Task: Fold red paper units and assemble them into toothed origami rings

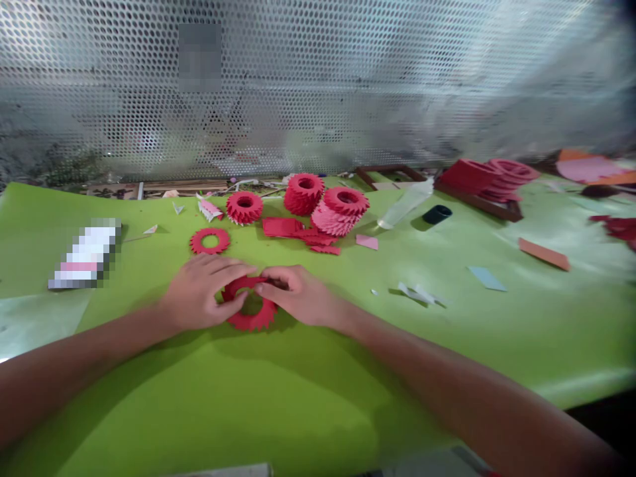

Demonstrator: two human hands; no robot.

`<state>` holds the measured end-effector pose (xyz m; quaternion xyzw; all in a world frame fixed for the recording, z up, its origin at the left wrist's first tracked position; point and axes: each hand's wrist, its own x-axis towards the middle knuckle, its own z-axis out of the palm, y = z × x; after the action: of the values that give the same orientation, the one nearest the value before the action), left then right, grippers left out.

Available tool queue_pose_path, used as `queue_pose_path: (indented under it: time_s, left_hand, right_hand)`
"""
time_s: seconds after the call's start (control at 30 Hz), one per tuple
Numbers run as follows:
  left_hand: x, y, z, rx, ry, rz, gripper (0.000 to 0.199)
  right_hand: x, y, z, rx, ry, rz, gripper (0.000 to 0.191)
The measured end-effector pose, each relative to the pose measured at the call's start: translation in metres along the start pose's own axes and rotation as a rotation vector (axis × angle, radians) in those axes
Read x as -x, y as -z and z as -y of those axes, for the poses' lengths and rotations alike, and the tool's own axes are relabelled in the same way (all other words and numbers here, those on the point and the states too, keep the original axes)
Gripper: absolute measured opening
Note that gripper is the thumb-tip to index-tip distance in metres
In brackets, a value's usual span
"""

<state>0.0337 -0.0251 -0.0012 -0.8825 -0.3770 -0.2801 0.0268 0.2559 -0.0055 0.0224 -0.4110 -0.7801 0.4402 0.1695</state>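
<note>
A red toothed paper ring [252, 322] is between my two hands over the green table. My left hand [206, 291] grips its left side, thumb in the ring's opening and fingers over the top edge. On the upper right, my right hand [298, 295] pinches the rim between thumb and fingers. Just behind my left hand lies a second flat red ring [210, 241]. Farther back stand stacks of such rings: a small red one [244, 208], a taller red one [304, 193] and a pink one topped with red [340, 211]. Folded red pieces [282, 227] lie before them.
A clear plastic bag [406, 202], a dark cylinder [437, 214] and a brown tray [489, 202] with red rings are at the back right. Paper scraps [422, 294] lie to the right. A perforated metal screen [298, 93] rises behind the green table [278, 397].
</note>
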Motion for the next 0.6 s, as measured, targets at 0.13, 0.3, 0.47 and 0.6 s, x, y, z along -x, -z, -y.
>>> queue_pose_path:
  time_s: [0.13,0.3,0.47,0.6]
  left_hand:
    - [-0.001,-0.001,0.001,-0.034,-0.193,-0.057,0.028]
    - [-0.002,0.001,-0.001,-0.048,-0.234,-0.1,0.021]
    - [-0.001,0.001,-0.003,0.008,-0.186,-0.096,0.019]
    - [-0.001,0.001,-0.003,0.015,-0.173,-0.094,0.017]
  right_hand:
    - [-0.002,0.001,-0.003,-0.006,0.002,0.054,0.037]
    - [-0.005,0.007,-0.012,-0.103,-0.003,0.157,0.036]
    - [-0.007,0.012,-0.014,-0.083,0.006,0.145,0.045]
    - [-0.006,0.013,-0.01,-0.046,0.021,0.13,0.048]
